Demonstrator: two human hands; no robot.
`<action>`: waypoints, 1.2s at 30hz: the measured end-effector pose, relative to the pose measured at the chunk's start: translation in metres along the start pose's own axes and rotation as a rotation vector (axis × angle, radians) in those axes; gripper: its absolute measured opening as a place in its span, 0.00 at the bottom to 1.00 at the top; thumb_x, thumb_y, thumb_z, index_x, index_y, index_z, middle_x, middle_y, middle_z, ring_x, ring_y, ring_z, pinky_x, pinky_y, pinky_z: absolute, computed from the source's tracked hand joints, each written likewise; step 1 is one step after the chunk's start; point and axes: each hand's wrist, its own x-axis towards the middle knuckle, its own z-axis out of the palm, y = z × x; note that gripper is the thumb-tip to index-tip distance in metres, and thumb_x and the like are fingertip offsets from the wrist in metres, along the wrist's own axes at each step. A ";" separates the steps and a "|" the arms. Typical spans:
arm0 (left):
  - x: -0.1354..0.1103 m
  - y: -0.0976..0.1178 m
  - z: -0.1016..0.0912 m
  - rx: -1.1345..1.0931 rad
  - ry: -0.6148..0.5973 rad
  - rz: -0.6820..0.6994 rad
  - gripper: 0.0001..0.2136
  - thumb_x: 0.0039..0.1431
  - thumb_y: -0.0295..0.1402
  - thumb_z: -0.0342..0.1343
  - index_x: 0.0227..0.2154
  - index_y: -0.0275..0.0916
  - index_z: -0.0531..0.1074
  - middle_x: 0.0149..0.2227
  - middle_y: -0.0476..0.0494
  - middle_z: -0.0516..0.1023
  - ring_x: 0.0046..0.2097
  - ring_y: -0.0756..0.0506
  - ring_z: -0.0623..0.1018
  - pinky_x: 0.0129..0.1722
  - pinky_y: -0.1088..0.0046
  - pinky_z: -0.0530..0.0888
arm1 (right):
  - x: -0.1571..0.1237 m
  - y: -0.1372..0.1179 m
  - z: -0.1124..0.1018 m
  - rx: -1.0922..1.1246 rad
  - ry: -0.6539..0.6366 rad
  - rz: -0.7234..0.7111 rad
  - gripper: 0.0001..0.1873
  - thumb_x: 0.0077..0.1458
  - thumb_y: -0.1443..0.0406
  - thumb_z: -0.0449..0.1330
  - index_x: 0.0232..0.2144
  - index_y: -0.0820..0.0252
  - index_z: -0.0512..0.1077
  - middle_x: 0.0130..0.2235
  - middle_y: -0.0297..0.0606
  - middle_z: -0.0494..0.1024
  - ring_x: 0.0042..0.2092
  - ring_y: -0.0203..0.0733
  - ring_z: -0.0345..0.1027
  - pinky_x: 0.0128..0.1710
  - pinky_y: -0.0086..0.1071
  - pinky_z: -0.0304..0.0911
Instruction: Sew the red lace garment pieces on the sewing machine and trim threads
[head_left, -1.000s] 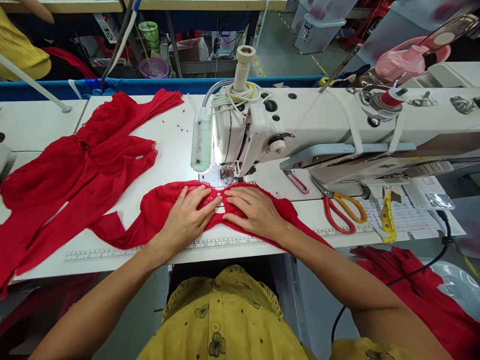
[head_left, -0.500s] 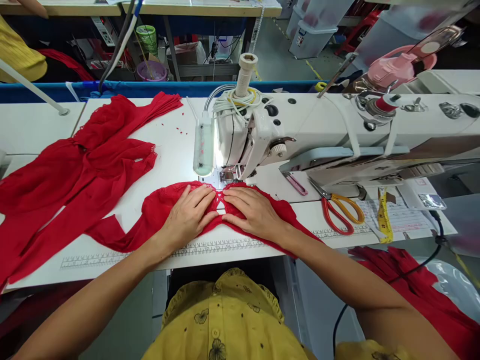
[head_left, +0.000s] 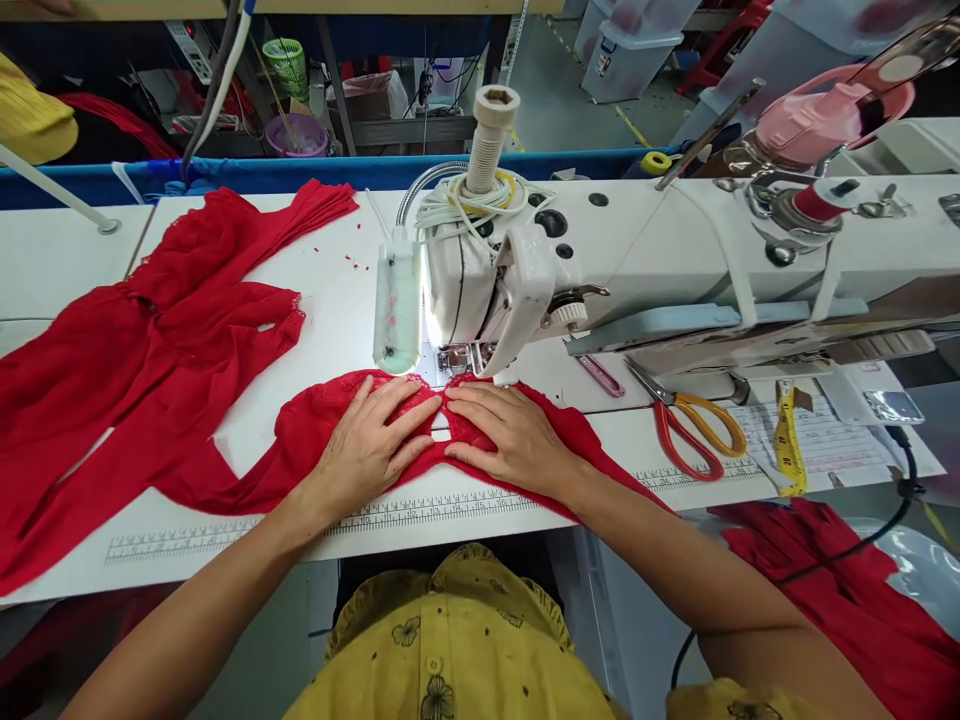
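Observation:
A red lace garment piece (head_left: pixel 300 440) lies on the white sewing table (head_left: pixel 330 300), right in front of the presser foot (head_left: pixel 457 362) of a white sewing machine (head_left: pixel 600 260). My left hand (head_left: pixel 371 445) lies flat on its left half, fingers stretched toward the needle. My right hand (head_left: pixel 510 435) lies flat on its right half, fingers pointing left. The fingertips of both hands nearly meet at a small gap in the middle of the lace. Neither hand grips anything.
A heap of red fabric (head_left: pixel 142 350) covers the table's left side. Orange-handled scissors (head_left: pixel 694 420), a yellow tape measure (head_left: pixel 786 440) and a pink clip (head_left: pixel 600 375) lie right of the needle. More red cloth (head_left: pixel 840 590) sits low at the right. A ruler strip (head_left: pixel 315 520) runs along the table's front edge.
Both hands stay flat on the lace piece and have shifted it slightly toward the presser foot. The camera has moved a little.

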 end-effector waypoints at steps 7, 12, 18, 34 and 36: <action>0.001 0.001 -0.002 0.017 -0.010 -0.012 0.21 0.69 0.41 0.50 0.62 0.43 0.66 0.62 0.37 0.69 0.64 0.37 0.67 0.66 0.44 0.58 | -0.001 0.000 0.001 -0.016 -0.020 -0.007 0.26 0.62 0.52 0.60 0.58 0.57 0.69 0.58 0.45 0.75 0.59 0.51 0.68 0.58 0.47 0.66; 0.001 0.000 -0.004 -0.049 -0.008 -0.039 0.27 0.67 0.46 0.52 0.64 0.41 0.60 0.63 0.36 0.69 0.65 0.36 0.67 0.67 0.44 0.57 | -0.001 -0.001 0.001 -0.024 -0.004 -0.016 0.26 0.62 0.52 0.60 0.58 0.57 0.70 0.58 0.46 0.74 0.60 0.50 0.67 0.60 0.47 0.64; 0.001 0.001 -0.006 -0.075 -0.010 -0.029 0.25 0.68 0.45 0.52 0.63 0.39 0.61 0.62 0.35 0.70 0.65 0.38 0.67 0.67 0.45 0.57 | 0.000 -0.002 -0.001 -0.039 -0.044 -0.064 0.18 0.64 0.56 0.59 0.54 0.53 0.74 0.60 0.44 0.72 0.61 0.51 0.64 0.60 0.49 0.63; -0.005 0.000 -0.004 -0.014 0.093 0.089 0.11 0.68 0.37 0.54 0.49 0.43 0.76 0.55 0.40 0.77 0.61 0.37 0.72 0.66 0.38 0.55 | 0.000 -0.003 0.001 -0.032 -0.020 -0.031 0.24 0.64 0.53 0.57 0.58 0.58 0.69 0.58 0.46 0.73 0.60 0.51 0.65 0.60 0.48 0.63; -0.005 0.002 -0.004 0.034 0.090 0.094 0.11 0.68 0.37 0.54 0.48 0.43 0.76 0.55 0.40 0.77 0.62 0.37 0.71 0.65 0.37 0.54 | -0.001 -0.003 0.001 -0.022 -0.005 -0.006 0.29 0.63 0.52 0.58 0.60 0.61 0.67 0.59 0.49 0.73 0.60 0.52 0.65 0.61 0.48 0.62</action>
